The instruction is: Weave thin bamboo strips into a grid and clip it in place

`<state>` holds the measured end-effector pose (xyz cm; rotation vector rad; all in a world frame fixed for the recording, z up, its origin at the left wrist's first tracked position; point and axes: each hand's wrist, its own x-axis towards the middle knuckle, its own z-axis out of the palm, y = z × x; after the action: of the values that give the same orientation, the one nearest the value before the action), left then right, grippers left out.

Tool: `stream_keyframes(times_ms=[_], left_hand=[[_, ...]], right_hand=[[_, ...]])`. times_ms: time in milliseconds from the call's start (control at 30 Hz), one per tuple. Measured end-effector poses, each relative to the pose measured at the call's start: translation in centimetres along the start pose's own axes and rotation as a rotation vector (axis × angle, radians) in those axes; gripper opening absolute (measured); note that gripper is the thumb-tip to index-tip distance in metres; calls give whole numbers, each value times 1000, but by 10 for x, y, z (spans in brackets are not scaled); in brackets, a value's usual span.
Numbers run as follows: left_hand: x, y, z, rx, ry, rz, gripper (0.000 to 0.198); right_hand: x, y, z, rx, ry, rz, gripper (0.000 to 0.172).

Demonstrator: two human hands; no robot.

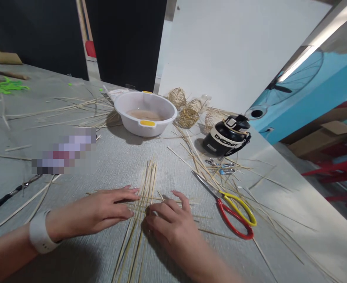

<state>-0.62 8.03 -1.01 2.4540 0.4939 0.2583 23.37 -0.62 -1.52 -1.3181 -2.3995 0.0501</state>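
Observation:
Thin bamboo strips (132, 239) lie lengthwise on the table in front of me, crossed by several sideways strips to form a small woven patch. My left hand (105, 208), with a white band on its wrist, rests from the left with fingers stretched out, their tips touching the crossing. From the right, my right hand (173, 220) has its thumb and forefinger closed at the strips on the crossing's right edge, while its outer fingers are lifted and bent. The strip ends under its fingertips are partly hidden.
Scissors (220, 194) with red and yellow handles lie at right, among loose strips and metal clips (228, 169). Behind stand a white basin (147, 129) of water, woven balls (188, 116) and a black bottle (226, 135). A blurred-out item (67, 151) with a strap lies left.

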Motion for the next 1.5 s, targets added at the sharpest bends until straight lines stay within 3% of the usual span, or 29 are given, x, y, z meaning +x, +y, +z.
stream_keyframes(times_ms=[633,967,1500], left_hand=[[1,0,6,145,29,-33,30],[0,-2,11,224,160,55,25],[10,-9,17,269,312,119,25]], right_hand=[[0,1,7,30,92,14,13],[3,13,-2,37,93,68,13],[6,16,-5,75,-67,109,12]])
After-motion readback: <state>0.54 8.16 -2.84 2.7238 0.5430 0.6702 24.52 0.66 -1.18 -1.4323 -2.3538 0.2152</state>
